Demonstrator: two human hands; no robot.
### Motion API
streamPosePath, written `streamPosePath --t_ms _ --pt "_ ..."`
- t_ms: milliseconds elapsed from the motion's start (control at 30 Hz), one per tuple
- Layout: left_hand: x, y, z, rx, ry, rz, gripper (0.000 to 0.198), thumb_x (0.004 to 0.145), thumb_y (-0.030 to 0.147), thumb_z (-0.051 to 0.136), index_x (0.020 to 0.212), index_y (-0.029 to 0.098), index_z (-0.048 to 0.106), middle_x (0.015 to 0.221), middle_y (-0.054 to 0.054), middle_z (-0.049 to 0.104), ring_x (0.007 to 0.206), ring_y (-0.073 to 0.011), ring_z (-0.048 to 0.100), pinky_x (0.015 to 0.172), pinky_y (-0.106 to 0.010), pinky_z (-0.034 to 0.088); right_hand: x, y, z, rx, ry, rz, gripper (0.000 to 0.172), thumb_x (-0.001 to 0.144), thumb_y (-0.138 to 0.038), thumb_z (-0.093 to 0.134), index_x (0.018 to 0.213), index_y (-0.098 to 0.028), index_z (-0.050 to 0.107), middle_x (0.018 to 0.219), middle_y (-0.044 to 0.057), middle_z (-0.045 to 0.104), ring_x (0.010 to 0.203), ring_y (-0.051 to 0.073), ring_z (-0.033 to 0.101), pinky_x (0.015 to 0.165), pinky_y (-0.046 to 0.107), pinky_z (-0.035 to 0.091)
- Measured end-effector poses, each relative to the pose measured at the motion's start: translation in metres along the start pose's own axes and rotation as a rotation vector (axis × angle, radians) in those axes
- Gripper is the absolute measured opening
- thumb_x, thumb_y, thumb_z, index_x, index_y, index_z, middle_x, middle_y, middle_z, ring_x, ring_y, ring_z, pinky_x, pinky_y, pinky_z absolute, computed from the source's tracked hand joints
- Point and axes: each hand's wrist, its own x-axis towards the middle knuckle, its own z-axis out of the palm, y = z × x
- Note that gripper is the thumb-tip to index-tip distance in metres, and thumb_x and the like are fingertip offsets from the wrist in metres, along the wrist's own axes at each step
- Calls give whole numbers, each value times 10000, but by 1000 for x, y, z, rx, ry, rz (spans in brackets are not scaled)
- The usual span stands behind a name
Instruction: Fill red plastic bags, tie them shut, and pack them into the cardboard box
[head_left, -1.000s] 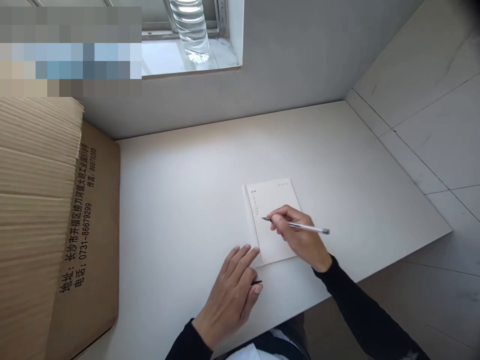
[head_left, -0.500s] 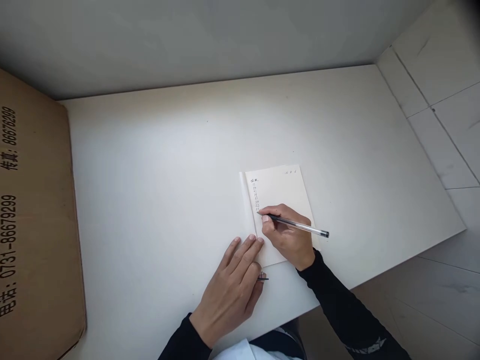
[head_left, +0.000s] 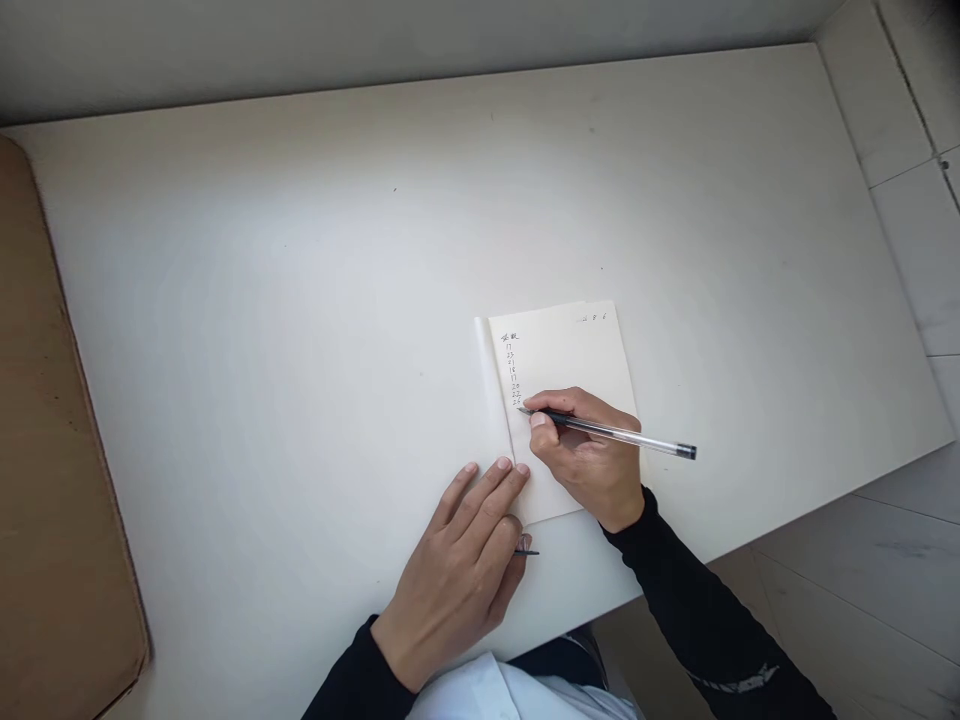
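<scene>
A small cream notepad (head_left: pixel 570 355) lies on the white table (head_left: pixel 300 330), with a short column of handwritten numbers near its left edge. My right hand (head_left: pixel 589 455) is closed on a clear pen (head_left: pixel 622 435), whose tip touches the page just under the last number. My left hand (head_left: pixel 465 565) lies flat with fingers stretched out, its fingertips pressing the pad's lower left corner. A small dark pen cap (head_left: pixel 527 551) pokes out from under the left hand.
A brown cardboard box (head_left: pixel 52 520) stands at the table's left end. A grey wall runs along the far edge. Tiled floor (head_left: pixel 907 230) shows to the right, past the table's edge.
The view has tilted down, so the window, the bottle and the box's print have left the frame. My right hand has shifted the pen tip slightly left, to the number column. My left hand stays on the pad's corner.
</scene>
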Motion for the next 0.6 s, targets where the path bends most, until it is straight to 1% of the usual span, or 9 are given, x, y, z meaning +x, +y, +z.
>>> streamPosePath --t_ms 100,267,500,600 --pt "0 0 0 -3 3 -4 138 915 42 528 957 169 563 1531 -162 528 1502 -274 362 1245 -509 284 0 1 0 -15 3 -21 179 843 -135 605 906 -251 725 843 -14 744 686 140 681 609 282 583" --pt "0 0 1 -1 5 -2 134 911 40 533 941 169 553 1502 -190 550 1500 -280 367 1240 -509 289 1 1 -1 -42 -5 -28 177 843 -139 598 893 -254 722 829 -13 739 652 140 668 581 284 568" --pt "1 1 0 -1 9 -2 133 909 35 532 929 165 547 1486 -204 562 1495 -282 374 1238 -504 289 2 2 -1 -34 1 -38 178 847 -134 595 900 -244 725 833 -6 737 668 137 667 581 274 564" --pt "2 1 0 -6 1 -6 136 903 27 539 936 158 553 1490 -209 556 1499 -280 365 1243 -503 280 1 3 -1 -37 -19 -45 183 842 -128 595 897 -246 724 828 -11 735 673 139 669 595 284 570"
